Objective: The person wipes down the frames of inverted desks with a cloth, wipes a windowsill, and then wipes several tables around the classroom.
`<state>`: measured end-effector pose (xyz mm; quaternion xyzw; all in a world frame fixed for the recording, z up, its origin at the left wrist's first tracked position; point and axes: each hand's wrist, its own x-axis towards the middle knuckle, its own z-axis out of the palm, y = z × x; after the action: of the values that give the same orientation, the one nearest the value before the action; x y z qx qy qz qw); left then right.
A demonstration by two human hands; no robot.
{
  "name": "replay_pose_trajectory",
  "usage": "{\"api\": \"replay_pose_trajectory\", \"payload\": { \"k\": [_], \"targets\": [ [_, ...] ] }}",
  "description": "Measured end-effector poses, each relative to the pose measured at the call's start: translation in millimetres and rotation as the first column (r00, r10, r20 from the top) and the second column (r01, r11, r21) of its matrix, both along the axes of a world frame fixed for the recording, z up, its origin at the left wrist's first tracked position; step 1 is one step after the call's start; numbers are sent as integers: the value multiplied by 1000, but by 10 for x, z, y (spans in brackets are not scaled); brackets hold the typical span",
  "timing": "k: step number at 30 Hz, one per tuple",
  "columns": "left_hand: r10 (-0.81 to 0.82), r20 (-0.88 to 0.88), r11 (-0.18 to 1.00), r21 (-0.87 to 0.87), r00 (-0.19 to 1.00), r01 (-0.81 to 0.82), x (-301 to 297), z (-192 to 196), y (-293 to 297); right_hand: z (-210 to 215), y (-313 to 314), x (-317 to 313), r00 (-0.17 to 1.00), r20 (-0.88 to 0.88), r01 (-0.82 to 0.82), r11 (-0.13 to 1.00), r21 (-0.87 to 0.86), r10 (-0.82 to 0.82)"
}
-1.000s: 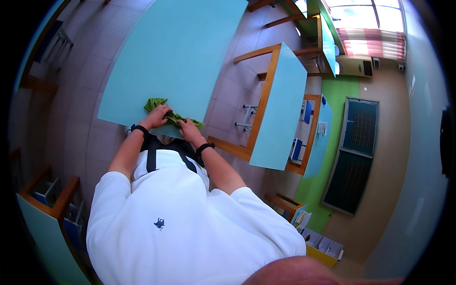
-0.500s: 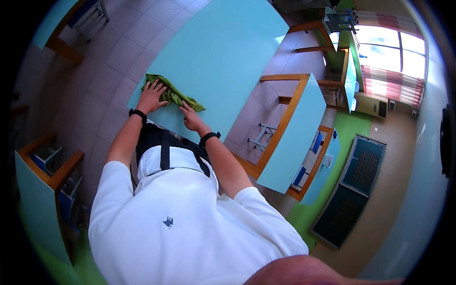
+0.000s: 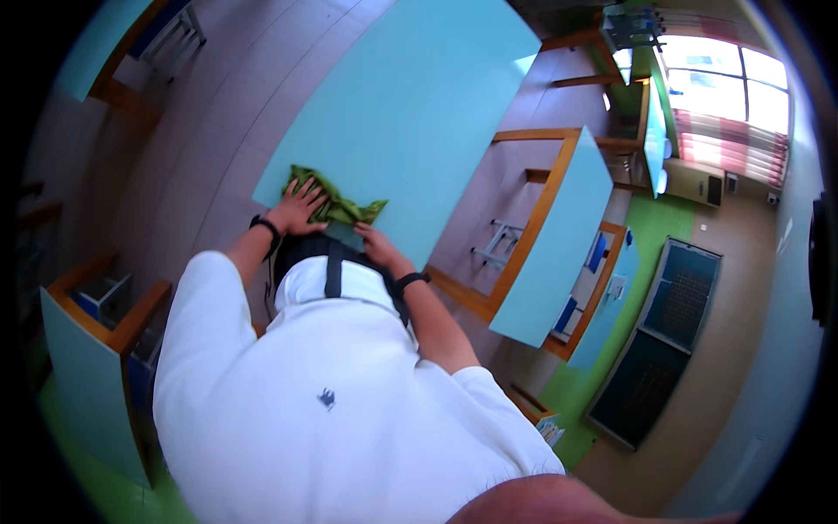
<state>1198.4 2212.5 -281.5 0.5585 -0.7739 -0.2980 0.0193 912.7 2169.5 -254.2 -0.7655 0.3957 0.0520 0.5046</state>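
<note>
Left fingers: I've got the left hand (image 3: 301, 208) spread flat on the green cloth (image 3: 349, 210).
Right fingers: right hand (image 3: 375, 245) half-curled at its right end, can't tell if gripping.
Cloth: just slid closer to the worktop's (image 3: 410, 113) near edge, by the left corner, so little room there.

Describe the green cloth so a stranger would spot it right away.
Find the big pale-blue table straight ahead. At its near edge, the left hand lies spread on a crumpled cloth. Its green stands out against the plain blue.
</note>
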Motion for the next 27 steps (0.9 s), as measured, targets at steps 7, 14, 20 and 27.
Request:
{"api": "replay_pose_trajectory", "payload": {
  "k": [7, 14, 20, 27],
  "targets": [
    [-88, 118, 995, -35, 989, 92, 230, 0, -617, 96, -169, 215, 961, -180, -245, 952, -182, 212],
    [112, 23, 994, -8, 993, -112, -7, 77, -499, 218, -113, 595, 992, -32, -129, 967, -221, 125],
    [-36, -97, 992, 117, 995, 47, -1, 44, 224, 48, 124, 597, 975, -73, -223, 948, -227, 211],
    [-83, 62, 996, 40, 995, 81, 692, 144, -403, 135, -359, 771, 944, -97, -328, 874, -359, 315]
  ]
}}
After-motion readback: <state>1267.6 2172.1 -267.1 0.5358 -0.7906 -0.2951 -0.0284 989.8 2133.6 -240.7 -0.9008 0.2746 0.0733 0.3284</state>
